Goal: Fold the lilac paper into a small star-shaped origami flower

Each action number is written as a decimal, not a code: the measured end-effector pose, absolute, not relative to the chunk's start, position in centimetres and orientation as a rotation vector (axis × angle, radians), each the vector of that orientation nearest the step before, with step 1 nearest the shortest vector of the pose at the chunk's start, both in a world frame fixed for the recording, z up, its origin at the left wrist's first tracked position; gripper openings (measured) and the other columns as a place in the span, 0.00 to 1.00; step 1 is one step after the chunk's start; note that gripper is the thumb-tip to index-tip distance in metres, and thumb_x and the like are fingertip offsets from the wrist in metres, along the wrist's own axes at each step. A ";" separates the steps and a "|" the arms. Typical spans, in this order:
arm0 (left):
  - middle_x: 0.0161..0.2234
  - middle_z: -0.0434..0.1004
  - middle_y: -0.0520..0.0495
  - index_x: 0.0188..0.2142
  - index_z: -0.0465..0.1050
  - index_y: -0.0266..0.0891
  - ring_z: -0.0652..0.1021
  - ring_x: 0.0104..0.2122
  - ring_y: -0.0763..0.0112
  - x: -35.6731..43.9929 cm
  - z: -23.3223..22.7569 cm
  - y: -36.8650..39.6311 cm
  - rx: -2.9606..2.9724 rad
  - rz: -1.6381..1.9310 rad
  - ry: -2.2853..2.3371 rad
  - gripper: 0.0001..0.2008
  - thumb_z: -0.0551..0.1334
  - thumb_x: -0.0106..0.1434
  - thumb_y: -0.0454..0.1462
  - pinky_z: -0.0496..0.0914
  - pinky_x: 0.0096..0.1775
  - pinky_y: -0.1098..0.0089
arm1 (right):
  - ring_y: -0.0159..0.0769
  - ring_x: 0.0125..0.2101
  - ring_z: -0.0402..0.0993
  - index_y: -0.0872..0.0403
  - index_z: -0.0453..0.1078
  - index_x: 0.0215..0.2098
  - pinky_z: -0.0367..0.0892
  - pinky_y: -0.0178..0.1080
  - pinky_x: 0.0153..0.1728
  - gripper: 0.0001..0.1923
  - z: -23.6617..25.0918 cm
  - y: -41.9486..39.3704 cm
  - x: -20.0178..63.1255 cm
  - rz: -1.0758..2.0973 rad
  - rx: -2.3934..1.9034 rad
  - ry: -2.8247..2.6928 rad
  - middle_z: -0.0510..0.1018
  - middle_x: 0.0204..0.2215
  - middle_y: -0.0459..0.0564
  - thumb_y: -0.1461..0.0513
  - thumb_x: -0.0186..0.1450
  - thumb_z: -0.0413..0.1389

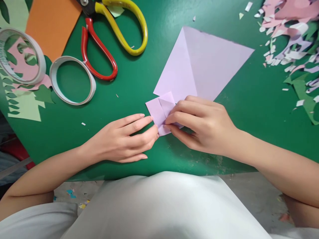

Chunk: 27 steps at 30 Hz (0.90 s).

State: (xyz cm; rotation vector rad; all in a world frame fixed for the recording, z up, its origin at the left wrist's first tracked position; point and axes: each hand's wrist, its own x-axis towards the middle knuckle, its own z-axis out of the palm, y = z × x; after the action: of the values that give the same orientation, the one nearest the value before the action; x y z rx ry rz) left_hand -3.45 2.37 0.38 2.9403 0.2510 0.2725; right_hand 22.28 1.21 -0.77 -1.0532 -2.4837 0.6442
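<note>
Pressing down on a small folded piece of lilac paper [160, 111], both hands are seen at the near edge of the green bench [139, 89]. The right hand [201, 127] is curled narrow, fingertips pinched on the right edge of the folded piece. The left hand [124, 139] lies flat with fingers extended and together, fingertips touching the lower left corner of the same piece; nothing is gripped in it. Just beyond the right hand, touching the folded piece, a larger creased lilac paper sheet [203, 63] is spread flat. Beyond the left hand, a pair of scissors with one red and one yellow handle loop [112, 36] is laid. Farther left of the left hand, two white tape rolls [72, 79] are seen, with an orange paper sheet [51, 25] behind them. Far right of the right hand, pink, white and green paper scraps [291, 43] are piled.
</note>
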 end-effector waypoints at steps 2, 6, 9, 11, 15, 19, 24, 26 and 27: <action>0.53 0.75 0.49 0.54 0.72 0.39 0.74 0.56 0.60 -3.5 0.3 2.3 2.961 0.241 0.263 0.20 0.53 0.71 0.48 0.70 0.60 0.61 | 0.32 0.28 0.63 0.54 0.71 0.34 0.58 0.36 0.27 0.08 -0.7 1.1 22.1 0.622 -1.062 -2.500 0.74 0.30 0.48 0.62 0.70 0.52; 0.55 0.75 0.51 0.56 0.70 0.41 0.73 0.58 0.62 -3.7 0.2 2.1 2.947 0.230 0.280 0.20 0.54 0.71 0.47 0.66 0.63 0.61 | 0.33 0.27 0.62 0.54 0.70 0.33 0.57 0.38 0.26 0.09 -0.8 1.2 22.1 0.580 -1.047 -2.515 0.74 0.30 0.49 0.62 0.71 0.51; 0.54 0.75 0.49 0.57 0.69 0.39 0.73 0.58 0.60 -3.9 0.1 2.1 2.922 0.257 0.293 0.21 0.57 0.70 0.47 0.67 0.63 0.59 | 0.32 0.28 0.63 0.53 0.69 0.34 0.60 0.38 0.28 0.09 -1.0 1.6 22.6 0.631 -0.907 -2.511 0.75 0.30 0.48 0.62 0.71 0.51; 0.55 0.75 0.48 0.57 0.70 0.39 0.73 0.58 0.60 -3.9 0.2 2.2 2.934 0.238 0.277 0.22 0.56 0.70 0.48 0.67 0.62 0.59 | 0.31 0.29 0.66 0.51 0.69 0.32 0.63 0.38 0.29 0.09 -1.2 1.9 23.1 0.633 -0.745 -2.492 0.75 0.30 0.46 0.62 0.71 0.53; 0.56 0.75 0.45 0.54 0.72 0.37 0.74 0.57 0.59 -3.7 0.3 2.4 2.956 0.183 0.244 0.22 0.51 0.72 0.49 0.70 0.60 0.59 | 0.31 0.28 0.68 0.52 0.68 0.24 0.63 0.37 0.26 0.12 -1.3 2.1 24.1 0.420 -0.426 -2.469 0.73 0.25 0.43 0.65 0.66 0.59; 0.53 0.78 0.43 0.53 0.73 0.34 0.77 0.53 0.57 -3.4 0.6 2.6 2.925 0.255 0.242 0.22 0.54 0.71 0.48 0.73 0.56 0.58 | 0.32 0.26 0.69 0.53 0.69 0.23 0.63 0.38 0.21 0.12 -0.9 1.4 24.3 0.201 -0.262 -2.492 0.74 0.25 0.44 0.69 0.61 0.62; 0.52 0.79 0.43 0.52 0.74 0.35 0.79 0.52 0.56 -3.3 0.9 2.7 2.924 0.271 0.223 0.21 0.56 0.71 0.47 0.75 0.54 0.57 | 0.29 0.25 0.68 0.52 0.70 0.25 0.65 0.36 0.21 0.11 -0.5 1.0 24.0 0.019 -0.254 -2.510 0.76 0.26 0.43 0.71 0.62 0.61; 0.52 0.80 0.43 0.52 0.75 0.35 0.79 0.51 0.56 -3.3 0.8 2.6 2.923 0.290 0.225 0.20 0.56 0.71 0.46 0.76 0.54 0.57 | 0.28 0.23 0.67 0.52 0.72 0.25 0.64 0.36 0.19 0.11 -0.6 1.1 24.0 0.043 -0.292 -2.470 0.76 0.25 0.42 0.71 0.62 0.61; 0.52 0.79 0.43 0.52 0.75 0.35 0.79 0.52 0.56 -3.4 0.8 2.6 2.925 0.293 0.233 0.20 0.55 0.71 0.47 0.76 0.54 0.57 | 0.28 0.22 0.67 0.52 0.72 0.25 0.63 0.36 0.19 0.10 -0.7 1.2 24.0 0.074 -0.317 -2.455 0.76 0.24 0.42 0.70 0.63 0.60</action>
State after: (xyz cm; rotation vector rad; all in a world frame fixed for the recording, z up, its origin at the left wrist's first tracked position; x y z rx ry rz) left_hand -3.37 2.58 0.77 2.9247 0.2328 0.2926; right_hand 23.99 1.22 -0.66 -0.3165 -2.4549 0.0742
